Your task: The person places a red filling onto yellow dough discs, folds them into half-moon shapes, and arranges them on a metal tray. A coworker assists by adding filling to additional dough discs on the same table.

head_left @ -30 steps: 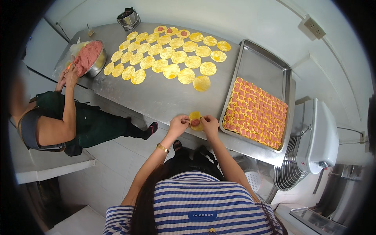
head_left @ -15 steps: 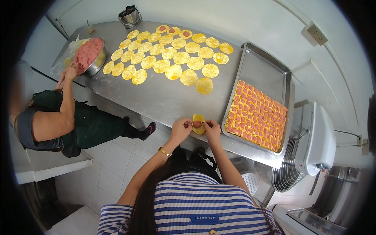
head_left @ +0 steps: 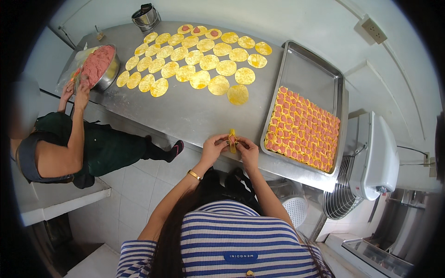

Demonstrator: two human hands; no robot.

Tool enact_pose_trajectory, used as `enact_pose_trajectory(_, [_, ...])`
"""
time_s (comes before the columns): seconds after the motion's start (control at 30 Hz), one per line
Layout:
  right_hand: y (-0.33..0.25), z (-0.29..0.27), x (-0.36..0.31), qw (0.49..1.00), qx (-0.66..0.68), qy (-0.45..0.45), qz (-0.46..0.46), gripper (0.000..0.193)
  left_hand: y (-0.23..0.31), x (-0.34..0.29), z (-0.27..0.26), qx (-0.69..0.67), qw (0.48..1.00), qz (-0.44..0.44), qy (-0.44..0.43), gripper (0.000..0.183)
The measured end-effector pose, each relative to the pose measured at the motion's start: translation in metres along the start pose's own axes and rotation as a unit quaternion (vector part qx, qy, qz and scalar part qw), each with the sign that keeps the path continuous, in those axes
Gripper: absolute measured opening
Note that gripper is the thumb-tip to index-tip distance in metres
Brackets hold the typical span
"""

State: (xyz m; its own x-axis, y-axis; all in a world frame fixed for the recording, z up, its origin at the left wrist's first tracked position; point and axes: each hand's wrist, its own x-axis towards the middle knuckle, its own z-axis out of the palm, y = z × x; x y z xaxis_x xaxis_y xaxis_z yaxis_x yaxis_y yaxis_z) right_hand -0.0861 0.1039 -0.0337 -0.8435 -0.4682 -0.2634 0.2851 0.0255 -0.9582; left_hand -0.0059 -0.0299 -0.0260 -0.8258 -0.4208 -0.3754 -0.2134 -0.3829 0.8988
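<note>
Pinches a wrapper from both sides between the left hand and right hand, closed narrowly on it, with pink filling showing in the middle. Holds it by the near edge of the counter, straight in front of the body; cannot tell whether touching the top or just above. Runs lengthwise away from the body, between the hands rather than across them. Lies left of the tray, with the right hand nearer, just beside its near left corner, and on the near side of the flat wrappers.
</note>
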Motion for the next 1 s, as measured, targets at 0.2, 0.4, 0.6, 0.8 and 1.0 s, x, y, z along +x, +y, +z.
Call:
enact_pose_trajectory(0.2, [-0.007, 0.002, 0.001, 0.996, 0.083, 0.026, 0.022, 0.017, 0.009, -0.004, 0.001, -0.084, 0.994, -0.054, 0.035, 0.015])
enact_pose_trajectory(0.4, [-0.026, 0.01, -0.008, 0.987, 0.152, -0.049, -0.023, 0.02, 0.012, -0.003, -0.003, -0.108, 0.992, -0.054, 0.036, 0.01])
enact_pose_trajectory(0.6, [-0.024, -0.002, 0.005, 1.0, -0.003, -0.02, 0.006, 0.023, 0.028, -0.017, 0.005, -0.194, 0.981, 0.016, 0.022, 0.016])
enact_pose_trajectory(0.8, [-0.032, -0.008, 0.011, 0.99, -0.12, -0.06, -0.054, 0.03, 0.026, -0.01, -0.002, -0.018, 1.0, -0.01, 0.015, 0.02])
enact_pose_trajectory(1.0, [-0.04, -0.004, 0.008, 0.982, -0.146, -0.107, -0.049, 0.035, 0.016, -0.009, -0.004, 0.215, 0.95, 0.227, -0.003, 0.015])
